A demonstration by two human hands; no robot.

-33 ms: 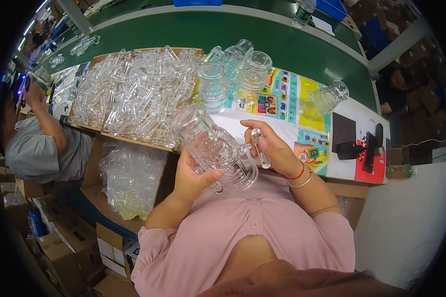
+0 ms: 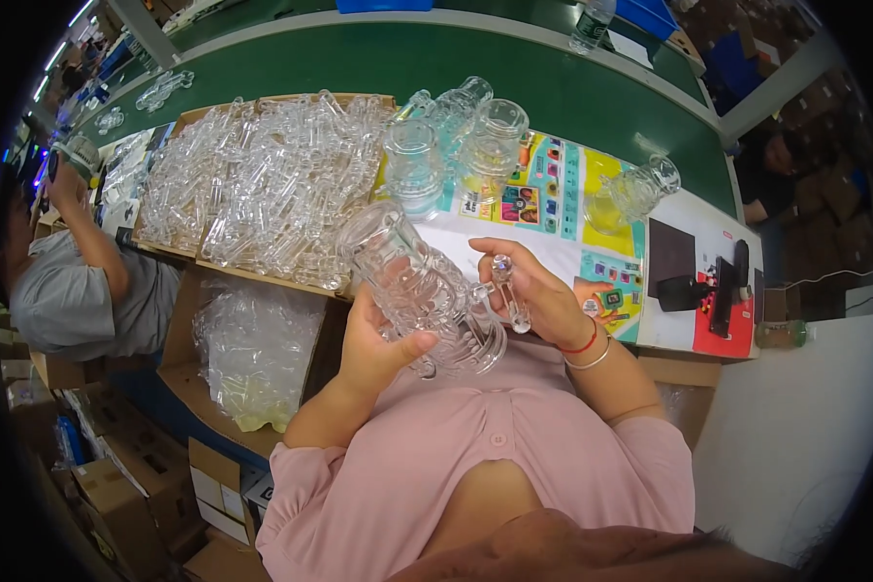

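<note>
My left hand [image 2: 373,344] is wrapped round a clear, ridged, jar-like vessel [image 2: 407,272], tilted with its wide round mouth up and to the left. The vessel's flared base is near my chest. My right hand [image 2: 536,296] pinches a small clear stick-like piece with rounded knobs [image 2: 502,276] at the vessel's right side. Whether that piece is joined to the vessel, I cannot tell. Beyond my hands, similar clear vessels stand on the bench, one a ridged upright vessel [image 2: 414,170] and another a wide-mouthed vessel [image 2: 493,141]. A further clear vessel [image 2: 635,192] lies tilted at the right.
Open cartons at the left hold a heap of clear tubular parts [image 2: 281,184]. Below them is a box with clear plastic bags [image 2: 262,339]. A black stand-like object [image 2: 703,291] lies on the bench's right end. A co-worker in a grey shirt [image 2: 97,301] sits at the left.
</note>
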